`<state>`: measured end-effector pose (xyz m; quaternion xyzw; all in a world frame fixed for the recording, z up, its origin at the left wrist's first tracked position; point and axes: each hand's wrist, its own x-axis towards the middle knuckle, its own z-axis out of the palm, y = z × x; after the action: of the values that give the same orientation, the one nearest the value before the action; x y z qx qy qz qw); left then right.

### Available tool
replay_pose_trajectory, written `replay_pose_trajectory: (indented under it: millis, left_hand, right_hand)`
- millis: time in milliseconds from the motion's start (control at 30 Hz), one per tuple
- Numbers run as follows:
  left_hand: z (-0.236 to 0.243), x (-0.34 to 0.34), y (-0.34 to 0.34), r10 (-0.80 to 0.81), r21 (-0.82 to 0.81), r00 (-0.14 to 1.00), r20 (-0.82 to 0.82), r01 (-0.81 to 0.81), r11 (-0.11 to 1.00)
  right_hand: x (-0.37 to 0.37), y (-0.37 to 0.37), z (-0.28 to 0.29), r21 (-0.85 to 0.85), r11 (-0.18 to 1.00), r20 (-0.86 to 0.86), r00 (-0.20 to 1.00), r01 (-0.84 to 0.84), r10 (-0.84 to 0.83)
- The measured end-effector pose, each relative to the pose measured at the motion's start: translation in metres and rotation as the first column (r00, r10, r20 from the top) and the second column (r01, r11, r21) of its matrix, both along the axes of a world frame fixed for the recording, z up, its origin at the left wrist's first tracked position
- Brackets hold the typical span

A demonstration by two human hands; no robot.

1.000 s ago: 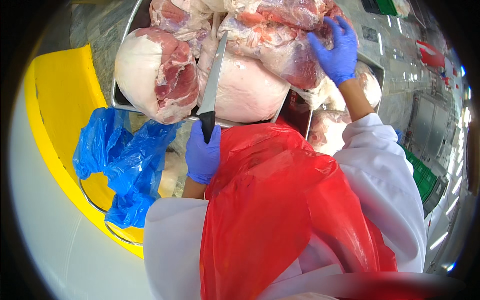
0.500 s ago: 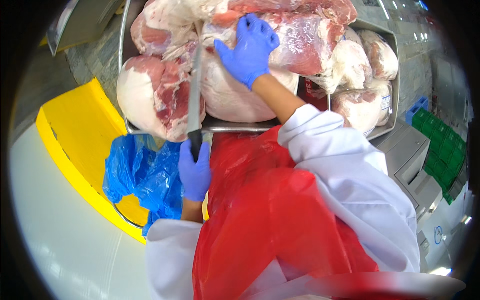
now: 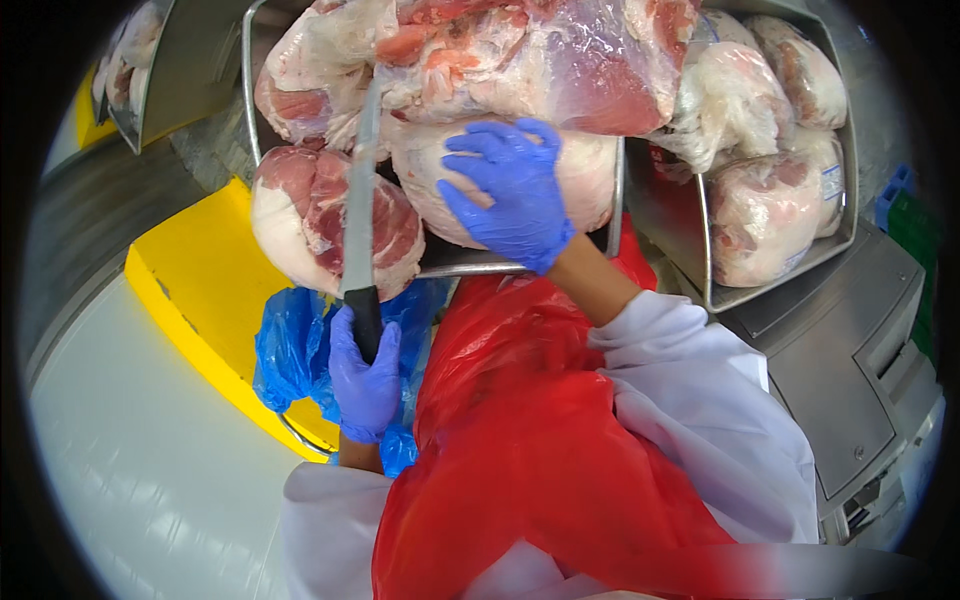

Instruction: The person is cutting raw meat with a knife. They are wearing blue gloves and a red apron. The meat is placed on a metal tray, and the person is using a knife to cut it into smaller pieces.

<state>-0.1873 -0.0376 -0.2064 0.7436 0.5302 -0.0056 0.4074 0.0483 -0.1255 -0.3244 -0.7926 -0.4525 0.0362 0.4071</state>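
Note:
My left hand (image 3: 365, 378), in a blue glove, is closed round the black handle of a long knife (image 3: 361, 215). The blade points away from me, passing over a cut piece of meat (image 3: 335, 215) with a pale fat side. My right hand (image 3: 515, 190), also gloved, lies with fingers spread on a large pale piece of meat (image 3: 430, 185) in a metal tray (image 3: 480, 268). Just beyond those fingers lies a big red and white slab of meat (image 3: 590, 75). The blade's tip reaches toward this slab's left end.
On the right, another metal tray (image 3: 780, 288) holds several pieces of meat in clear film (image 3: 765, 215). A blue plastic bag (image 3: 290, 350) hangs near my left hand beside a yellow panel (image 3: 200, 270). Steel equipment (image 3: 840, 350) stands at the right, with green crates (image 3: 912, 250) behind.
My right hand has come nearer, from the far meat onto the pale piece, its fingers spreading. The knife and left hand have shifted slightly left and nearer. The whole view has shifted too.

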Motion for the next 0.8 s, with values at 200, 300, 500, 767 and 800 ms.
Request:
replay_pose_trajectory:
  millis: [200, 300, 500, 767, 800]
  left_hand:
    - [0.018, 0.019, 0.007, -0.034, -0.182, 0.999, -0.009, 0.032, 0.983]
    - [0.022, 0.025, 0.003, 0.113, -0.266, 0.993, 0.02, -0.103, 0.958]
    - [0.035, 0.042, -0.001, 0.028, -0.168, 0.999, -0.019, -0.031, 0.985]
    - [0.04, 0.047, -0.011, 0.086, -0.211, 0.996, 0.001, -0.084, 0.974]
    - [0.04, 0.043, -0.011, 0.154, -0.196, 0.988, 0.032, -0.145, 0.97]
  right_hand:
    - [0.03, -0.02, 0.005, 0.148, 0.954, 0.047, 0.961, 0.263, -0.272]
    - [0.036, -0.027, 0.007, 0.179, 0.938, 0.056, 0.948, 0.299, -0.313]
    - [0.044, -0.025, -0.001, 0.242, 0.905, 0.088, 0.921, 0.349, -0.379]
    - [0.048, -0.02, -0.013, 0.294, 0.856, 0.024, 0.892, 0.425, -0.451]
    - [0.05, -0.019, -0.01, 0.3, 0.852, 0.029, 0.889, 0.428, -0.457]
